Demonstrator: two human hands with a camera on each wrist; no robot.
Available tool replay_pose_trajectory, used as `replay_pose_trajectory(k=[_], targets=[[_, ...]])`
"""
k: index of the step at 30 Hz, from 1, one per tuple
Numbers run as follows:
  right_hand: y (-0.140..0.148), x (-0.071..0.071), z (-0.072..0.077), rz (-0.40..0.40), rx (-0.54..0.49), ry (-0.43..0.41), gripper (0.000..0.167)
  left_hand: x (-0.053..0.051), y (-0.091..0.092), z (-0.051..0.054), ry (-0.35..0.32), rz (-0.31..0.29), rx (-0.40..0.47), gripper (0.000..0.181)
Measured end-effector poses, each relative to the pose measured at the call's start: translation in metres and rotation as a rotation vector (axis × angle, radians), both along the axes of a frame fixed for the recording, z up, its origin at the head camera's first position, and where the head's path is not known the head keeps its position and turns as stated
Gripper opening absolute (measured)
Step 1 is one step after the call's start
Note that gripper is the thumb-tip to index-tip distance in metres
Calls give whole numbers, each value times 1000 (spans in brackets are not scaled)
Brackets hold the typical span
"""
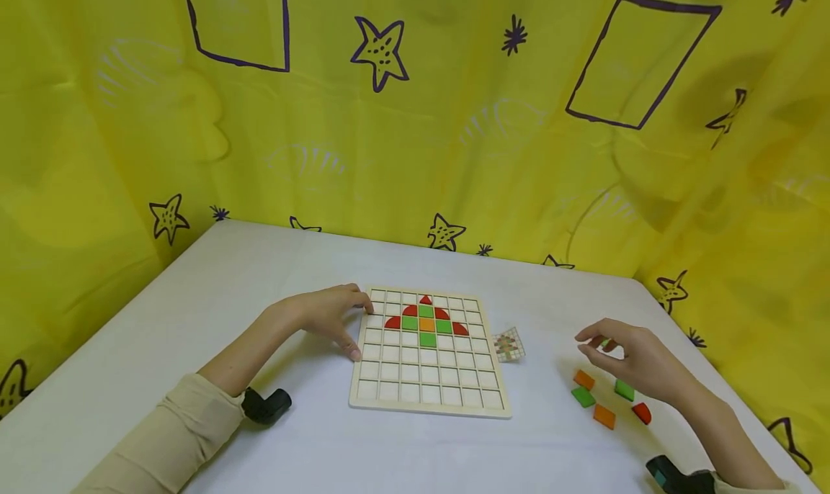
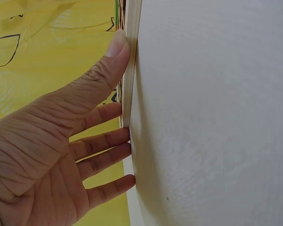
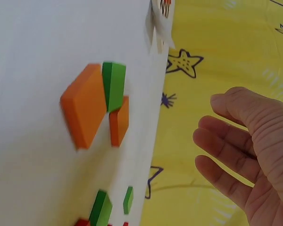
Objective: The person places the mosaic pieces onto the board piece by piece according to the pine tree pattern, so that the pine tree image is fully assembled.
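Observation:
A light wooden grid board [image 1: 424,410] lies on the white table, with red, green and orange pieces set in its upper cells around an orange square [image 1: 426,325]. My left hand [image 1: 324,317] touches the board's left edge with thumb and fingertips; in the left wrist view the hand [image 2: 61,136] has its fingers spread along that edge [image 2: 130,70]. My right hand [image 1: 638,357] hovers above loose pieces, fingers slightly bent with nothing between them; the right wrist view shows the hand [image 3: 254,150] away from an orange piece [image 3: 85,106] and a green piece [image 3: 114,87].
A small patterned card [image 1: 509,345] lies at the board's right edge. Below my right hand are an orange piece [image 1: 604,417], a red piece [image 1: 642,413] and several others. A yellow curtain [image 1: 415,134] with drawn stars hangs behind the table.

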State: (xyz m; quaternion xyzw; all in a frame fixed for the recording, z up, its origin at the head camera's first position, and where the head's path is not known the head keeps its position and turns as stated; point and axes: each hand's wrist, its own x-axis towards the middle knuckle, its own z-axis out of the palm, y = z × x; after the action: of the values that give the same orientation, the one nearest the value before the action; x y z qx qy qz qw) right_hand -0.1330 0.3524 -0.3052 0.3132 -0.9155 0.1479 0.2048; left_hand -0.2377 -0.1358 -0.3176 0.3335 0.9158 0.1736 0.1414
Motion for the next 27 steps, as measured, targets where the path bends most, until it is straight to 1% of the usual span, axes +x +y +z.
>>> replay_pose_trajectory(k=[4,10,16,22,27], targets=[[13,3,-2,-18,-20,-4,38,0,-1,0,6,2,1,78],[30,6,-7,-62,-42,-62,33,0,-3,0,10,0,4,78],[45,8,-11,-157,-3,-134,25,0,-3,0,10,-3,5,78],[62,12,-19,-196,29,-176,24,1,-3,1,6,0,5,77],[75,17,-26,-257,43,-252,22,0,-2,0,0,-5,7,77]])
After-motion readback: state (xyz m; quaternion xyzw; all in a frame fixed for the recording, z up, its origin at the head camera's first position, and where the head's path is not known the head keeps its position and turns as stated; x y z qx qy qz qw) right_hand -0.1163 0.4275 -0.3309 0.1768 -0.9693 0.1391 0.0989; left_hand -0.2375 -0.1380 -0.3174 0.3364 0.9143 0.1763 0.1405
